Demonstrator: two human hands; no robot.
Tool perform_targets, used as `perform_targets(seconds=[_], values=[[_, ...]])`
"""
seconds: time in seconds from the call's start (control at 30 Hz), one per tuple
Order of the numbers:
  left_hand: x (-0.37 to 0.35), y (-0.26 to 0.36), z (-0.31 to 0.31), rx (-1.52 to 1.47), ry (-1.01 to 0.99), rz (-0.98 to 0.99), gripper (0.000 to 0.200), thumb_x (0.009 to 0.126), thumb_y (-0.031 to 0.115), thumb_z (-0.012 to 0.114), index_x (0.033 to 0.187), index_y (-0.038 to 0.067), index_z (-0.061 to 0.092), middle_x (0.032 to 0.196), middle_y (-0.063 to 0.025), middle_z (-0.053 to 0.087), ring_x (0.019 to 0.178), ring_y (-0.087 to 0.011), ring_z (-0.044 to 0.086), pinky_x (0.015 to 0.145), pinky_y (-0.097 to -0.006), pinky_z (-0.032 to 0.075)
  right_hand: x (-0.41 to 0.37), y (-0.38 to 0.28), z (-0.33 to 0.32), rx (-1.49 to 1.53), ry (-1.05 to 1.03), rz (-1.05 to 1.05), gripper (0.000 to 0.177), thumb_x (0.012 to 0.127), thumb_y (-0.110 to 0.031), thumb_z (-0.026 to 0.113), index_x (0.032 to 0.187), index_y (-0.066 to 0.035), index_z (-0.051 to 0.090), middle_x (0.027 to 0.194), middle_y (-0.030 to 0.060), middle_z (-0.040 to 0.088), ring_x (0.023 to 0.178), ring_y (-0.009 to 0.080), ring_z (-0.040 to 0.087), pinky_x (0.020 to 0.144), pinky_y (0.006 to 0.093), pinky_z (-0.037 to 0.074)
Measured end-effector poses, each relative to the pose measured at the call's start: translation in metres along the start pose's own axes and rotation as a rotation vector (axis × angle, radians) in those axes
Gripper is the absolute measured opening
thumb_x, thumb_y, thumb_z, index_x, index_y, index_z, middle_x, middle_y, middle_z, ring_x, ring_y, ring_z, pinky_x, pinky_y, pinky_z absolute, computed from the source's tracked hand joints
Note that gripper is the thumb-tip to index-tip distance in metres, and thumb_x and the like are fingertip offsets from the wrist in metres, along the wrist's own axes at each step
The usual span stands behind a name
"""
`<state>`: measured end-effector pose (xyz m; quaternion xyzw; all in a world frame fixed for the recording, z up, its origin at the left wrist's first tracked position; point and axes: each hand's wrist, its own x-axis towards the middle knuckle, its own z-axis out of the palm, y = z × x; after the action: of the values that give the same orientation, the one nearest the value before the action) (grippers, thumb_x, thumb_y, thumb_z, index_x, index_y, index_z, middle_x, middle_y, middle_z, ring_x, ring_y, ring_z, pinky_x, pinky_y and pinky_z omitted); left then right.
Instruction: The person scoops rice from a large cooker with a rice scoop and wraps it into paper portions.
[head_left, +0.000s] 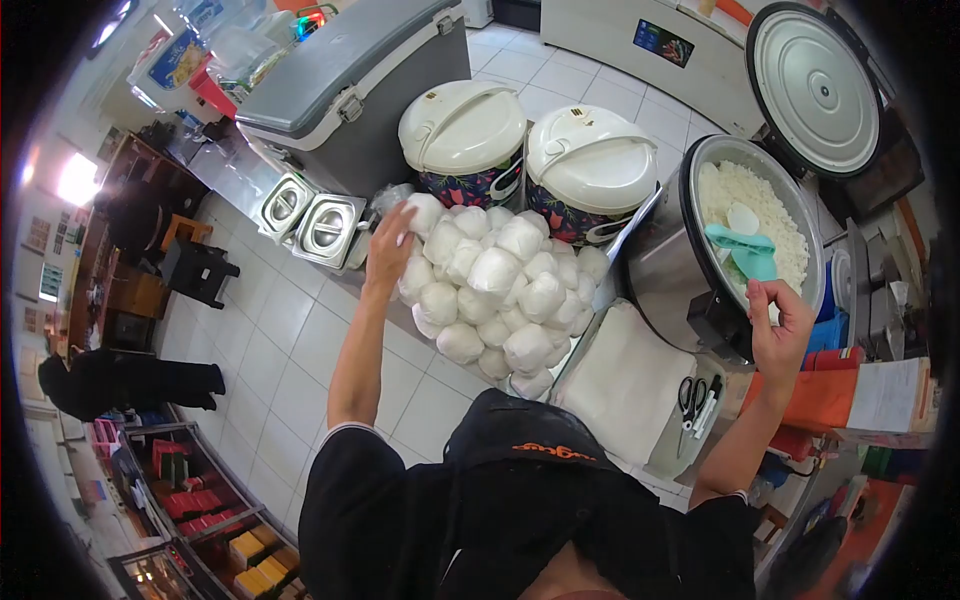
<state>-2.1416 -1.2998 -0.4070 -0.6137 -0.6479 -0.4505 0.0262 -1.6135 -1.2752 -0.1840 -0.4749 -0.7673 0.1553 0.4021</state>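
Observation:
My left hand [391, 243] touches a white wrapped bundle [425, 213] at the upper left of a large heap of similar bundles [496, 272]; its fingers are bent round the bundle. On the right, my right hand [778, 325] is closed at the rim of a big cooker [668, 270] full of white rice [780, 215]. A turquoise scoop [755, 262] lies over the rice near my right fingertips, and a white scoop [742, 219] is beside it. A stack of white sheets [618, 385] lies in front of the cooker.
Two lidded rice containers [462, 130] and a grey cooler [350, 90] stand behind the heap. Lidded steel pans [328, 228] are at the left. Black scissors [690, 400] and pens [708, 410] lie by the sheets. A person [130, 385] in dark clothes is at the far left.

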Motion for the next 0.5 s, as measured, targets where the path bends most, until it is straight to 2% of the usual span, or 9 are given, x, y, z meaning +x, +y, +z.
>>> perform_targets(seconds=[0.1, 0.17, 0.2, 0.27, 0.3, 0.37, 0.4, 0.47, 0.5], values=[[-0.002, -0.011, -0.001, 0.023, -0.198, 0.072, 0.045, 0.079, -0.002, 0.064, 0.124, 0.007, 0.062, 0.133, -0.0173, 0.058, 0.117, -0.0332, 0.060, 0.101, -0.0367, 0.047, -0.004, 0.002, -0.001, -0.031, 0.004, -0.001, 0.023, 0.092, -0.011, 0.067, 0.077, 0.005, 0.060, 0.061, 0.0035, 0.054, 0.060, 0.0088, 0.048, 0.057, 0.0252, 0.039], [0.001, -0.019, -0.008, -0.284, -0.317, -0.158, 0.040, 0.081, 0.000, 0.064, 0.120, 0.005, 0.065, 0.133, -0.0166, 0.059, 0.119, -0.0253, 0.060, 0.101, -0.0329, 0.046, -0.007, 0.004, -0.002, -0.043, 0.011, -0.009, 0.023, 0.092, -0.011, 0.067, 0.077, 0.005, 0.060, 0.061, 0.0036, 0.054, 0.060, 0.0090, 0.048, 0.057, 0.0252, 0.039], [0.003, -0.022, -0.007, -0.284, -0.316, -0.158, 0.040, 0.081, 0.000, 0.064, 0.120, 0.005, 0.065, 0.133, -0.0166, 0.059, 0.119, -0.0253, 0.060, 0.101, -0.0329, 0.046, -0.007, 0.004, -0.002, -0.052, 0.014, -0.019, 0.023, 0.092, -0.011, 0.067, 0.077, 0.005, 0.059, 0.061, 0.0037, 0.054, 0.059, 0.0092, 0.048, 0.057, 0.0253, 0.039], [0.006, -0.035, -0.005, -0.636, -0.234, -0.416, 0.031, 0.085, 0.006, 0.065, 0.116, 0.001, 0.067, 0.134, -0.0166, 0.059, 0.114, -0.0173, 0.062, 0.097, -0.0302, 0.047, -0.006, 0.008, 0.000, -0.035, 0.012, -0.001, 0.022, 0.092, -0.011, 0.067, 0.077, 0.005, 0.060, 0.061, 0.0039, 0.055, 0.059, 0.0093, 0.049, 0.057, 0.0253, 0.039], [0.004, -0.039, -0.001, -0.632, -0.229, -0.417, 0.031, 0.085, 0.006, 0.065, 0.116, 0.001, 0.067, 0.134, -0.0166, 0.059, 0.114, -0.0173, 0.062, 0.097, -0.0302, 0.047, -0.004, 0.009, 0.001, -0.022, 0.012, 0.019, 0.022, 0.091, -0.010, 0.066, 0.077, 0.005, 0.060, 0.061, 0.0041, 0.055, 0.059, 0.0094, 0.049, 0.057, 0.0254, 0.039], [0.002, -0.039, 0.010, -0.397, -0.017, -0.424, 0.022, 0.090, 0.014, 0.064, 0.106, -0.001, 0.069, 0.116, -0.0141, 0.067, 0.094, -0.0121, 0.065, 0.085, -0.0277, 0.051, -0.002, 0.004, 0.003, -0.014, 0.008, 0.004, 0.022, 0.092, -0.010, 0.066, 0.077, 0.005, 0.060, 0.061, 0.0041, 0.055, 0.059, 0.0093, 0.049, 0.057, 0.0253, 0.039], [0.004, -0.038, 0.011, -0.398, -0.015, -0.426, 0.022, 0.090, 0.014, 0.064, 0.106, -0.001, 0.069, 0.116, -0.0141, 0.067, 0.094, -0.0121, 0.065, 0.085, -0.0277, 0.051, 0.000, 0.001, 0.003, -0.010, 0.005, -0.007, 0.022, 0.092, -0.010, 0.066, 0.077, 0.005, 0.060, 0.061, 0.0040, 0.056, 0.059, 0.0092, 0.049, 0.057, 0.0253, 0.039], [0.009, -0.034, 0.011, -0.373, -0.077, -0.639, 0.022, 0.090, 0.021, 0.068, 0.096, -0.001, 0.069, 0.091, -0.0074, 0.070, 0.076, -0.0098, 0.062, 0.073, -0.0260, 0.050, 0.002, -0.004, 0.004, -0.020, 0.000, -0.021, 0.022, 0.092, -0.010, 0.066, 0.077, 0.005, 0.061, 0.061, 0.0038, 0.056, 0.059, 0.0091, 0.049, 0.057, 0.0251, 0.039], [0.010, -0.030, 0.010, -0.375, -0.076, -0.640, 0.022, 0.090, 0.021, 0.068, 0.096, -0.001, 0.069, 0.091, -0.0074, 0.070, 0.076, -0.0098, 0.062, 0.073, -0.0260, 0.050, 0.003, -0.005, 0.004, -0.029, -0.004, -0.033, 0.022, 0.092, -0.010, 0.066, 0.077, 0.005, 0.061, 0.061, 0.0037, 0.056, 0.059, 0.0089, 0.049, 0.057, 0.0250, 0.039]])
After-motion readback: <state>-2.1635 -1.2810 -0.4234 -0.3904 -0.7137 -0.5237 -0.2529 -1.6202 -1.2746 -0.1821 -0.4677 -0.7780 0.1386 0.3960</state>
